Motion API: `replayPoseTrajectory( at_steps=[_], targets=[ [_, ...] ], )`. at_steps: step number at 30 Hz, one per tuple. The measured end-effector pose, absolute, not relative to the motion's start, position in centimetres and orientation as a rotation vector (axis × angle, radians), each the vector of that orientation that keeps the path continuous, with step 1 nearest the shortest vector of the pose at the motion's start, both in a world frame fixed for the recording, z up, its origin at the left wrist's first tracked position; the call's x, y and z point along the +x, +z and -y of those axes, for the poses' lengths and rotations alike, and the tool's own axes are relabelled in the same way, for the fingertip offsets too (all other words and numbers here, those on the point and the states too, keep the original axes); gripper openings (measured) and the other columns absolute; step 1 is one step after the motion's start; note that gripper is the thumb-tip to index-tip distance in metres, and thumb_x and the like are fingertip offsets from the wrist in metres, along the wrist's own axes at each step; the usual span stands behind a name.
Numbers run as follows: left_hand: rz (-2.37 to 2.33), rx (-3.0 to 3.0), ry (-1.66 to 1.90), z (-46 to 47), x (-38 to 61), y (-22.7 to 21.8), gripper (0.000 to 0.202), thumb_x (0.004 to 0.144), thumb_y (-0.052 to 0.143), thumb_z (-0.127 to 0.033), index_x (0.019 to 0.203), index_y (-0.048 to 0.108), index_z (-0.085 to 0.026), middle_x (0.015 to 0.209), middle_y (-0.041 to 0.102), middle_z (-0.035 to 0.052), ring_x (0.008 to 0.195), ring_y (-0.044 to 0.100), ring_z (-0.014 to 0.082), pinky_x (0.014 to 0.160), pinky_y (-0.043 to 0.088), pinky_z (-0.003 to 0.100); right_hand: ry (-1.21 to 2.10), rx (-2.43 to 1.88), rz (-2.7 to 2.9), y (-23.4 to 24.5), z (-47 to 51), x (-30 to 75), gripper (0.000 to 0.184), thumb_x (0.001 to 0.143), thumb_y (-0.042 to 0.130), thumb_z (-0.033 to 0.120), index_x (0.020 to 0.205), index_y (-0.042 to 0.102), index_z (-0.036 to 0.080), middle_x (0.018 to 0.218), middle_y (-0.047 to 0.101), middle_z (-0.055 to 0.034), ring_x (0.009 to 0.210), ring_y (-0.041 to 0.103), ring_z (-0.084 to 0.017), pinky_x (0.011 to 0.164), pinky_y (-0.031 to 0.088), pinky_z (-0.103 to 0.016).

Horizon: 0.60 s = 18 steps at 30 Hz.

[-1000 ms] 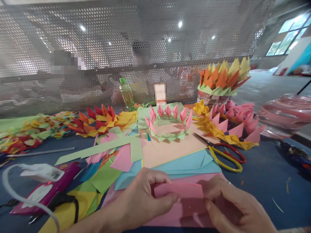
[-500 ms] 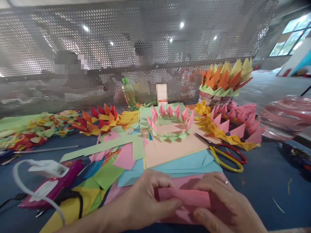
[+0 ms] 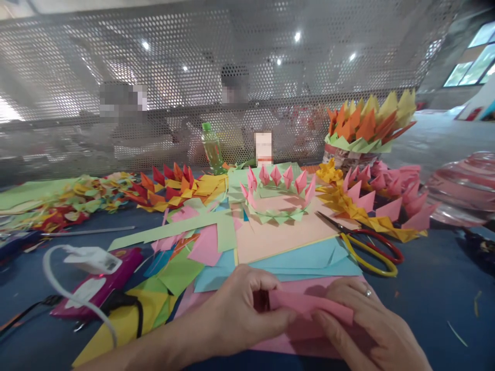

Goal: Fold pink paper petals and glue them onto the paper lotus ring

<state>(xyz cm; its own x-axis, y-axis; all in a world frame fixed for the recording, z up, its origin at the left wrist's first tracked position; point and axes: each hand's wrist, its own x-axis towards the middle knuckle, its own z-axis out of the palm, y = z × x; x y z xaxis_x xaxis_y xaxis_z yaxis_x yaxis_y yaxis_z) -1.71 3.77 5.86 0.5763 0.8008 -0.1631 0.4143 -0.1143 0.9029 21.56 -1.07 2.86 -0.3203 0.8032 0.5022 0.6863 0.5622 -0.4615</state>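
A folded strip of pink paper [image 3: 309,303] stretches between my two hands, low in the picture. My left hand [image 3: 247,312] pinches its left part between thumb and fingers. On the right part, my right hand [image 3: 371,322] has its thumb in front and its fingers behind; a ring is on one finger. The strip's right end pokes out over the right fingers. Beneath both hands lies a larger pink sheet [image 3: 294,348], overlapping blue sheets [image 3: 282,263]. Beyond these, a ring of pink paper petals on a green zigzag base [image 3: 278,216] stands on a peach sheet [image 3: 266,242].
Scissors [image 3: 367,257] lie right of the sheets. A purple power strip [image 3: 96,293] with cables is at left. Red-orange paper petals [image 3: 170,188], a green-capped bottle [image 3: 212,152], pink petal pieces [image 3: 394,206] and a tall paper lotus [image 3: 359,134] stand farther back, before a perforated metal screen [image 3: 174,51].
The view has swung slightly left, so everything sits farther right. My right thumb has moved in toward the left one, and the pink strip now slopes down to the right.
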Motion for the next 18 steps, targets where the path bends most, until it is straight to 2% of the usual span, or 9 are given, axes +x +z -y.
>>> replayPoseTrajectory(
  at_steps=[3,8,10,14,18],
  targets=[
    [-1.039,1.686,0.460,-4.02,-1.62,5.95,0.033,0.082,0.069,-0.032,0.059,0.050,-0.017,0.053,0.039,-0.0073,0.052,0.033,0.0071,0.047,0.025,0.021,0.189,-1.236,2.032,2.66,1.06,21.97,0.006,0.098,0.062,0.032,0.094,0.065,0.027,0.086,0.071,0.0042,0.082,0.068,-0.012,0.076,0.055,-0.019],
    [-1.016,1.673,0.477,-4.02,-1.63,6.07,0.032,0.083,0.072,-0.040,0.066,0.062,-0.015,0.061,0.061,-0.0005,0.056,0.050,0.0105,0.053,0.037,0.022,0.183,-1.252,2.034,2.35,1.28,22.09,0.005,0.098,0.062,0.031,0.097,0.066,0.029,0.087,0.071,0.0047,0.084,0.068,-0.012,0.078,0.055,-0.019],
    [-1.009,1.714,0.489,-3.86,-1.71,6.38,0.027,0.084,0.071,-0.034,0.067,0.062,-0.015,0.061,0.061,-0.0009,0.056,0.051,0.0103,0.054,0.037,0.021,0.161,-1.250,2.027,2.36,1.38,22.01,0.005,0.098,0.061,0.032,0.096,0.066,0.029,0.086,0.071,0.0050,0.082,0.068,-0.012,0.077,0.055,-0.019],
    [-1.040,1.933,0.503,-3.44,-1.82,6.73,0.024,0.087,0.063,-0.024,0.065,0.055,-0.017,0.060,0.053,-0.0043,0.057,0.046,0.0083,0.053,0.032,0.021,0.117,-1.241,2.015,2.46,1.41,22.02,0.009,0.098,0.060,0.033,0.092,0.065,0.029,0.083,0.070,0.0044,0.080,0.067,-0.013,0.076,0.055,-0.020],
    [-1.097,2.058,0.557,-3.29,-1.71,6.19,0.026,0.088,0.064,-0.025,0.065,0.056,-0.017,0.060,0.054,-0.0034,0.058,0.048,0.0095,0.056,0.032,0.023,0.098,-1.221,2.000,2.43,1.43,22.30,0.008,0.098,0.061,0.034,0.093,0.064,0.029,0.083,0.070,0.0052,0.078,0.068,-0.012,0.075,0.055,-0.017]
  ],
)
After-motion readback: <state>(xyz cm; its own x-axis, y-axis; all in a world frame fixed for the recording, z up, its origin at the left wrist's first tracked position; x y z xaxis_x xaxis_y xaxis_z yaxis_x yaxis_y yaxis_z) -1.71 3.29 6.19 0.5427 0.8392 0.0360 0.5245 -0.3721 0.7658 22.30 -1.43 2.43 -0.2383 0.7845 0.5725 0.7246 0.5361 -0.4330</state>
